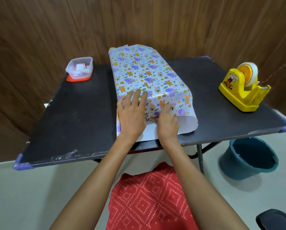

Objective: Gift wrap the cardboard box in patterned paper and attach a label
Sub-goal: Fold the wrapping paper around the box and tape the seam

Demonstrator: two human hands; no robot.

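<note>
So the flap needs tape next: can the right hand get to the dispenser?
Likely yes: only bare table lies between the right hand and the dispenser, though that hand is pinching paper.

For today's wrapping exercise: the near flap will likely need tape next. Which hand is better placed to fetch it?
Probably the right hand: the yellow tape dispenser stands on its side of the table, while the left hand lies flat on the patterned paper, holding it down.
</note>
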